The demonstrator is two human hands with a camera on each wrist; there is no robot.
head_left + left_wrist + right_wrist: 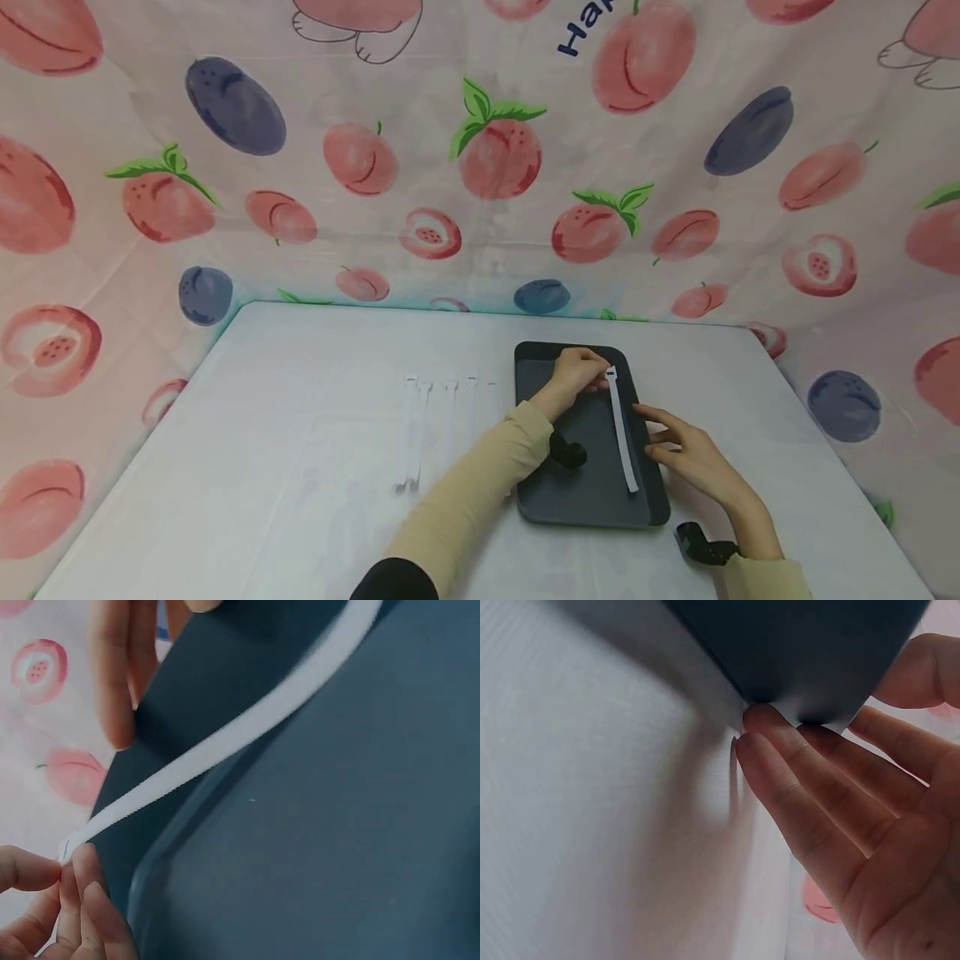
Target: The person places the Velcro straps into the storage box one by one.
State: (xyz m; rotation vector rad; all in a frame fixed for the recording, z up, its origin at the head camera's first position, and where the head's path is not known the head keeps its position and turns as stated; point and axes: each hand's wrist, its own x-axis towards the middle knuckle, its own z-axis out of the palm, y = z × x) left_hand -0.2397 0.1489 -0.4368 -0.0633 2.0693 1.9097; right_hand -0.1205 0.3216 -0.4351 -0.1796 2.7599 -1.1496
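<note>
A white strap (622,442) with a slotted head lies lengthwise along the right side of a dark grey tray (592,508). My left hand (576,377) reaches over the tray's far part and pinches the strap's head end between thumb and fingers, as the left wrist view also shows. From there the strap (225,742) runs across the tray's rim and floor. At the tray's right side is my right hand (693,454), its fingers extended. In the right wrist view, its fingertips (761,754) touch the tray's outer edge from below; the thumb is beside the wall.
Left of the tray, several thin whitish straps (450,417) lie side by side on the white table (262,467), hard to make out against it. A fruit-print cloth (420,175) hangs behind. Black wrist devices (567,452) sit at both wrists.
</note>
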